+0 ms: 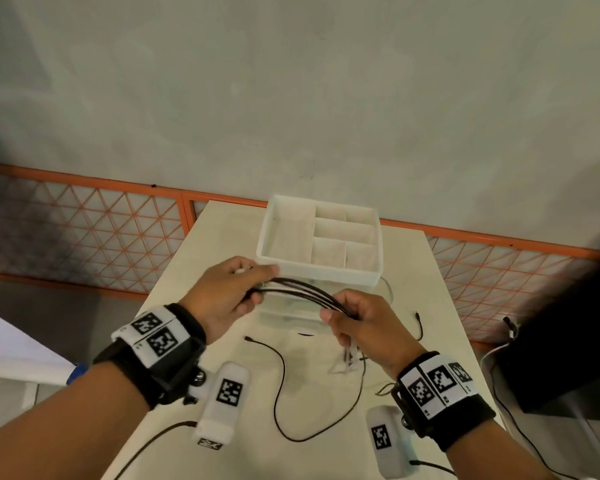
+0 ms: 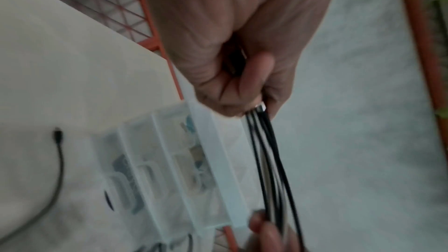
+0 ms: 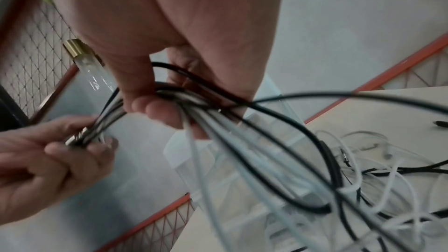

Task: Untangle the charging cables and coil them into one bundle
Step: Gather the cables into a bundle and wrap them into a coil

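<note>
L hand (image 1: 227,294) pinched plug ends of charging cables (image 1: 302,295), mid-frame above table (image 1: 187,306) | R hand (image 1: 359,322) clamped same strands | risk: trailing tails (image 3: 363,175) looked knotted, pulling could tighten snag, drag compartment tray (image 1: 321,233)

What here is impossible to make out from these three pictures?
- Connector ends in the left hand: its curled fingers cover them in the head view; blurred in the right wrist view.
- Number of charging cables: strands overlap between the hands, and the right hand covers them.
- Contents of the clear drawers: motion blur, left wrist view.
</note>
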Demonstrator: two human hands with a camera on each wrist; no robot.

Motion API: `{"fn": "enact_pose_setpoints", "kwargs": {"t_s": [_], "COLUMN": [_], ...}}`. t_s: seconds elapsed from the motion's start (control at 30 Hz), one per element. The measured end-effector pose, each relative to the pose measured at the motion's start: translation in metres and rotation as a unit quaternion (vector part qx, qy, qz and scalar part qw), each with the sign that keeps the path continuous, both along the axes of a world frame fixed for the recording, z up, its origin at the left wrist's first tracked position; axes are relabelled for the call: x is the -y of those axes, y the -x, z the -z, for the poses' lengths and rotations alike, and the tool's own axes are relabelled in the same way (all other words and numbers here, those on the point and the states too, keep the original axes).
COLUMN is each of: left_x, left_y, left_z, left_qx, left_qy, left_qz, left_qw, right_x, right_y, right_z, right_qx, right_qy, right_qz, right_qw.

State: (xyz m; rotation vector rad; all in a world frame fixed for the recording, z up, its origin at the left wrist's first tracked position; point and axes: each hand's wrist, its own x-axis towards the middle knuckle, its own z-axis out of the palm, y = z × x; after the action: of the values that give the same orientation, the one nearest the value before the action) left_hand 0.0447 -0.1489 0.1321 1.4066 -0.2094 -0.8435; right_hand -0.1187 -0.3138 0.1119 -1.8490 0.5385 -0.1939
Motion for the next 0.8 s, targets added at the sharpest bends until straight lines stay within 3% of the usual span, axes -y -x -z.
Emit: {"fn": "enact_pose_setpoints", "kwargs": {"t_s": [0.07, 0.13, 0.17, 0.23, 0.3, 0.4, 0.47, 0.53, 0.6, 0.7, 0.8], "left_x": [-0.011, -0.012, -0.009, 0.002, 0.015, 0.029, 0.035, 0.038, 0.040, 0.039, 0.039], "left_y": [-0.005, -0.004, -0.001, 0.011, 0.028, 0.043, 0.042, 0.036, 0.030, 0.024, 0.016], "left_z": [0.008, 0.014, 0.013, 0.002, -0.010, -0.012, -0.018, -0.031, -0.048, -0.060, -0.057], "left_qx": [0.012, 0.136, 0.208, 0.303, 0.341, 0.379, 0.365, 0.281, 0.208, 0.193, 0.138], "left_qy": [-0.118, -0.271, -0.286, -0.206, -0.149, -0.159, -0.160, -0.107, -0.055, -0.059, -0.086], "left_qz": [0.055, 0.093, 0.083, 0.088, 0.160, 0.187, 0.136, 0.089, 0.080, 0.120, 0.107], "left_qw": [0.991, 0.948, 0.932, 0.926, 0.914, 0.892, 0.907, 0.949, 0.973, 0.972, 0.981], "right_x": [0.000, -0.003, -0.006, -0.011, -0.015, -0.015, -0.006, 0.006, 0.016, 0.028, 0.037], "right_y": [0.001, -0.004, -0.008, -0.014, -0.019, -0.019, -0.015, -0.008, -0.001, 0.006, 0.011], "right_z": [0.004, 0.003, 0.001, -0.002, -0.008, -0.028, -0.040, -0.045, -0.043, -0.040, -0.066], "right_qx": [0.003, -0.001, -0.009, -0.022, -0.011, 0.045, 0.085, 0.092, 0.070, 0.059, 0.157], "right_qy": [0.038, 0.090, 0.116, 0.158, 0.170, 0.174, 0.177, 0.188, 0.202, 0.238, 0.268], "right_qz": [0.012, 0.002, -0.010, -0.036, -0.050, -0.027, 0.025, 0.064, 0.074, 0.116, 0.231], "right_qw": [0.999, 0.996, 0.993, 0.987, 0.984, 0.983, 0.980, 0.976, 0.974, 0.962, 0.922]}}
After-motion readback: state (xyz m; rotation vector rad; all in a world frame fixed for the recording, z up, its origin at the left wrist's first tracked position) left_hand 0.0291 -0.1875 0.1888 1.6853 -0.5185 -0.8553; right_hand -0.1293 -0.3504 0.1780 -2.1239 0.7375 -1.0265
